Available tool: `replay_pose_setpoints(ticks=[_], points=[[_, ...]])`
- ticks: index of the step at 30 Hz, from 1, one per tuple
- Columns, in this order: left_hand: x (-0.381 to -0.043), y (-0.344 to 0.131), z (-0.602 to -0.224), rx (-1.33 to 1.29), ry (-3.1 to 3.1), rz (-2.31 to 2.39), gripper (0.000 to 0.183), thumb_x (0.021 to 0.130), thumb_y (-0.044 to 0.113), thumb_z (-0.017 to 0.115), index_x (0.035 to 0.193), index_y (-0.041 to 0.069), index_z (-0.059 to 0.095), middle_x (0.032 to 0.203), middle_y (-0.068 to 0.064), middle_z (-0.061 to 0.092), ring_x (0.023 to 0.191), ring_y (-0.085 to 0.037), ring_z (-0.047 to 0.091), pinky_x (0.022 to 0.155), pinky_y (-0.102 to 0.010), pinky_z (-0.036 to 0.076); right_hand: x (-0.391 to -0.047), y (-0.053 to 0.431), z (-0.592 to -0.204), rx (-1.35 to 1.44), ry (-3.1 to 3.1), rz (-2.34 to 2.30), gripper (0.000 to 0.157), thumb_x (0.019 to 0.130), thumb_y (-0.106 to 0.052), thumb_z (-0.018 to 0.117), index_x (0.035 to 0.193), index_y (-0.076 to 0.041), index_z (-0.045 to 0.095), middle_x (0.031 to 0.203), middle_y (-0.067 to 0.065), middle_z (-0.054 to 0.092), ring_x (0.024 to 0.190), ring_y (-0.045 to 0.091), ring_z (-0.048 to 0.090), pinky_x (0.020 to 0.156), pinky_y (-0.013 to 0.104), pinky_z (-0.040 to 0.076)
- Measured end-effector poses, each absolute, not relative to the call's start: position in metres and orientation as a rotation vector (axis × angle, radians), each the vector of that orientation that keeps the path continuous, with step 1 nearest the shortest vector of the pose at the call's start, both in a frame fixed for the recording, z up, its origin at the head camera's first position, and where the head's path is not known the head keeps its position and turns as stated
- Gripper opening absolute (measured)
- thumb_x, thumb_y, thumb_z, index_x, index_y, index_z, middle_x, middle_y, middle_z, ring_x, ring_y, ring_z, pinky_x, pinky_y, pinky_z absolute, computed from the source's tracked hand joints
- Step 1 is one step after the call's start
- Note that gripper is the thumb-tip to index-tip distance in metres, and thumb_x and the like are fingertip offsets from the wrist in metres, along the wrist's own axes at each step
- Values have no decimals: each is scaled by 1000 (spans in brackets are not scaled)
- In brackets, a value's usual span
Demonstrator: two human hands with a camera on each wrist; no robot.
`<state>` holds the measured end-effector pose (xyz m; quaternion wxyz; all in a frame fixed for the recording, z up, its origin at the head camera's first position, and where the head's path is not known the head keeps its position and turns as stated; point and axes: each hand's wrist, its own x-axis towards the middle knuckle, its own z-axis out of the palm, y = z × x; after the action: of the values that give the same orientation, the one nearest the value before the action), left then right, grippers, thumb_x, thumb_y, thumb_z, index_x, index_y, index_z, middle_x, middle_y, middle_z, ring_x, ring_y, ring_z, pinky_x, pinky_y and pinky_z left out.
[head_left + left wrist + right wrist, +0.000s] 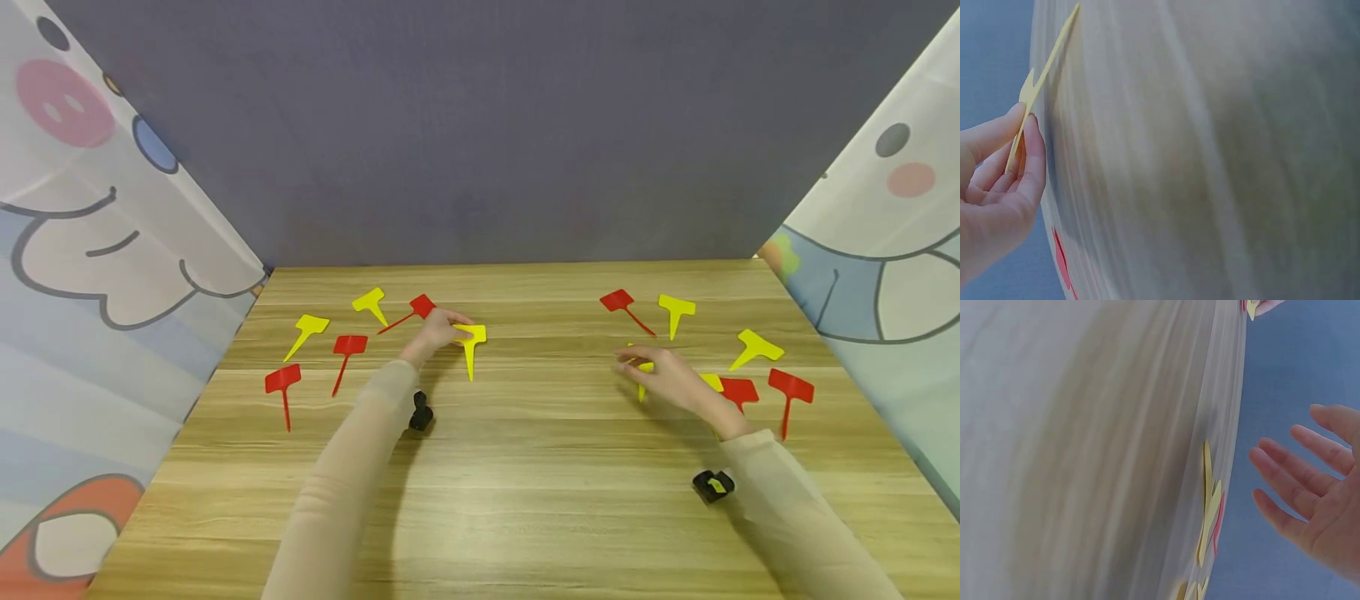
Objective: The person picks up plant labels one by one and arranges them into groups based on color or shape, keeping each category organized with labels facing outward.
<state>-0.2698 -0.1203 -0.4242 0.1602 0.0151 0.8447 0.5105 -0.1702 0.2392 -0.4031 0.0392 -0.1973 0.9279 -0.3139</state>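
Observation:
My left hand (438, 329) pinches the broad head of a yellow T-shaped plant label (470, 354) between thumb and fingers. In the left wrist view, the label's stem (1060, 44) points up and away from the hand (997, 175). A red label (422, 306) lies just behind that hand, partly covered by it. Over the right side of the table, my right hand (671, 383) hovers with fingers spread and nothing in them, as the right wrist view shows. Beneath it lies a yellow label (642, 390), partly hidden by the fingers.
More yellow (307, 325) and red labels (350, 344) lie scattered on the left of the wooden table (525, 467). Others, red (791, 385) and yellow (757, 343), lie at right. A grey panel (510, 133) stands behind; cartoon-printed curtains (60, 275) flank the table.

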Motion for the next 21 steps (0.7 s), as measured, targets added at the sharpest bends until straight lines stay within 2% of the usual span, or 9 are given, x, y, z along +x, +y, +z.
replay_pose_setpoints(ticks=[16, 21], points=[[-270, -111, -423, 28, 2528, 1267, 26, 78, -1, 64, 104, -1, 64, 116, -16, 55, 91, -25, 58, 65, -24, 52, -179, 226, -405, -691, 2830, -977, 34, 87, -17, 55, 115, 2, 56, 110, 17, 60, 90, 27, 59, 72, 40, 48], [-271, -105, -420, 11, 2568, 1151, 27, 77, -1, 65, 104, -1, 64, 115, -15, 56, 96, -25, 56, 71, -29, 52, -179, 223, -404, -704, 2810, -998, 33, 88, -15, 55, 115, 3, 56, 110, 17, 59, 91, 27, 59, 74, 40, 48]])
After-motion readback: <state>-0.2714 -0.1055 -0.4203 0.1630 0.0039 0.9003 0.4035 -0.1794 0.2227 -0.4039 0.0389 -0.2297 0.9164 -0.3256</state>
